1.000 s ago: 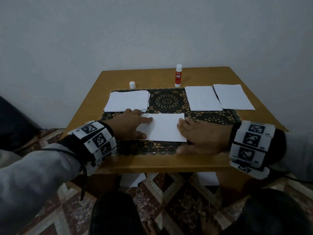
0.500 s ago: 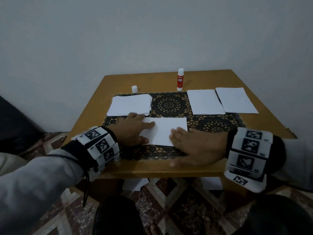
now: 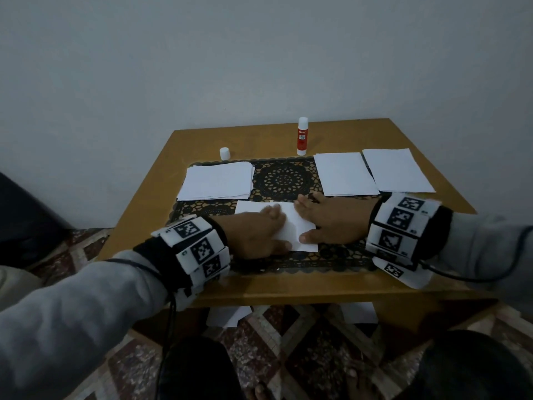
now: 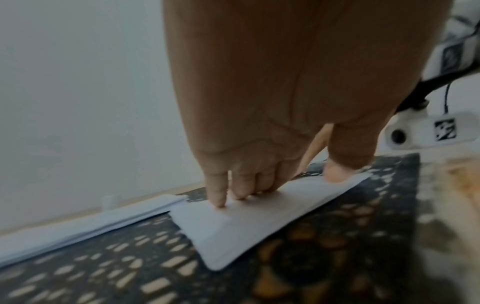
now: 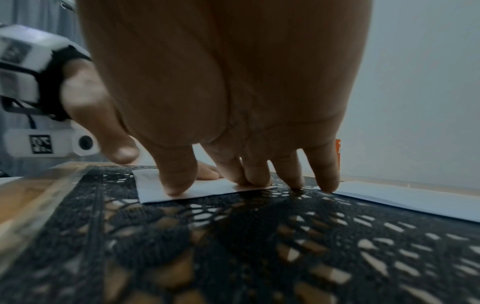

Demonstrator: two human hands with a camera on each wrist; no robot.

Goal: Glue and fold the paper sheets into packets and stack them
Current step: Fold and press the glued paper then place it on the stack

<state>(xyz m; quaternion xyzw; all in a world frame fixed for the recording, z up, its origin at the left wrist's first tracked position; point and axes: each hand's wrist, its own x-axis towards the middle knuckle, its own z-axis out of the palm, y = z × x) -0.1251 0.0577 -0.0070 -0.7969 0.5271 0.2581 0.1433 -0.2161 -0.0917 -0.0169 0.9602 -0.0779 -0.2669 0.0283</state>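
Both hands lie flat at the 6 o'clock edge of the worktop (image 3: 418, 134), the left hand (image 3: 253, 235) and right hand (image 3: 331, 223) covering most of the folded sheet (image 3: 300, 229) between them. At 10 o'clock a low stack of papers (image 3: 217, 180) fills the mat's (image 3: 284, 180) corner, with a small white cap (image 3: 224, 153) just behind it. At 12 o'clock the upright glue stick (image 3: 302, 136) is the only tall obstacle. Two flat sheets (image 3: 344, 173) and (image 3: 398, 170) occupy 1 to 2 o'clock. Bare mat shows at the centre, between stack and sheets, and bare wood runs along the far edge.
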